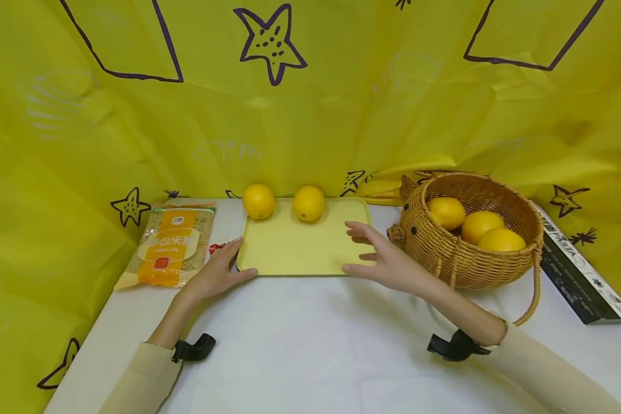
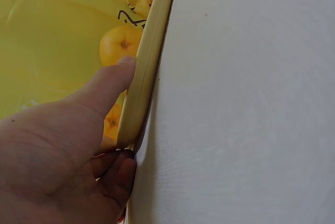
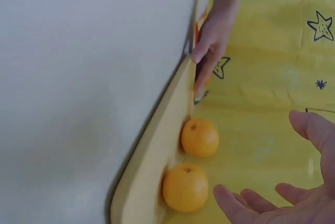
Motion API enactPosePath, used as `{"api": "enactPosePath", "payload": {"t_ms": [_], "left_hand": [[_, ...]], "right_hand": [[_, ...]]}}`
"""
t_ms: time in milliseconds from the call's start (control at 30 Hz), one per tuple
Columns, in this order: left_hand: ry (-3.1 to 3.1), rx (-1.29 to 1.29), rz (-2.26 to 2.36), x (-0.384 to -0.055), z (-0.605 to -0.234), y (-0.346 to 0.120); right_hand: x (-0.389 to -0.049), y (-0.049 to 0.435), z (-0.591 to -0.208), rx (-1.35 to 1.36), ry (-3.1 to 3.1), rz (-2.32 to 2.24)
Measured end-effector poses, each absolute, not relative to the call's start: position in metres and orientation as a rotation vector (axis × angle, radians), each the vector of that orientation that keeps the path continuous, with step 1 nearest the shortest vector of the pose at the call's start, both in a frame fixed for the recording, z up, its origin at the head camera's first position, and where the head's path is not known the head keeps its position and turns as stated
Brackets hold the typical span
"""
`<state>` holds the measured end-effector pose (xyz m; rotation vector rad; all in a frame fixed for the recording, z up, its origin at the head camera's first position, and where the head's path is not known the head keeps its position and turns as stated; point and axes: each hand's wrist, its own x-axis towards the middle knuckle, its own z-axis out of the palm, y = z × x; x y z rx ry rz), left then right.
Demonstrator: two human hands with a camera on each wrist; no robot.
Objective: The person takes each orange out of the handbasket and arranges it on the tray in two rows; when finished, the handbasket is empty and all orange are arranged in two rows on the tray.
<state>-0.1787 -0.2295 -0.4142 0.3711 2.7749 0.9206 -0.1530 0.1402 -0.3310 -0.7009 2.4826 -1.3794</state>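
The yellow tray lies in the middle of the head view, on the white table. The left hand is at its lower left corner: the thumb lies on the rim along the near edge, and the other fingers bend round the left end, so this hand grips the tray by its corner. In the left wrist view the bent fingers are at the corner, and the rim passes between them and the thumb.

The right hand grasps nothing. Its fingers are released and spread, pointing to the left, and in the head view they appear in front of the tray's right end. In the right wrist view these fingers (at the lower right of the frame) are apart from the tray and near the lower orange.

Two oranges, the left orange and the right orange, sit at the far edge of the tray, well apart from the right fingertips. At the left of the frame a packet lies just beside the left hand. At the right, a wicker basket contains three yellow-orange fruits, and a black box lies beside it.
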Motion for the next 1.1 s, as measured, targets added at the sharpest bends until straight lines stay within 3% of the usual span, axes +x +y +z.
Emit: {"api": "enactPosePath", "payload": {"t_ms": [300, 633, 900, 1100], "left_hand": [[2.777, 0.377, 0.936, -0.174, -0.415, -0.235], [2.775, 0.378, 0.944, -0.173, -0.416, -0.236], [2.763, 0.4, 0.955, -0.175, -0.416, -0.233], [2.767, 0.402, 0.958, -0.178, -0.417, -0.231]], "right_hand": [[-0.132, 0.182, -0.317, -0.714, 2.532, -1.44], [-0.135, 0.22, -0.287, -0.546, 2.652, -1.391], [-0.161, 0.259, -0.264, -0.347, 2.778, -1.119], [-0.204, 0.285, -0.241, -0.511, 2.858, -0.9]]}}
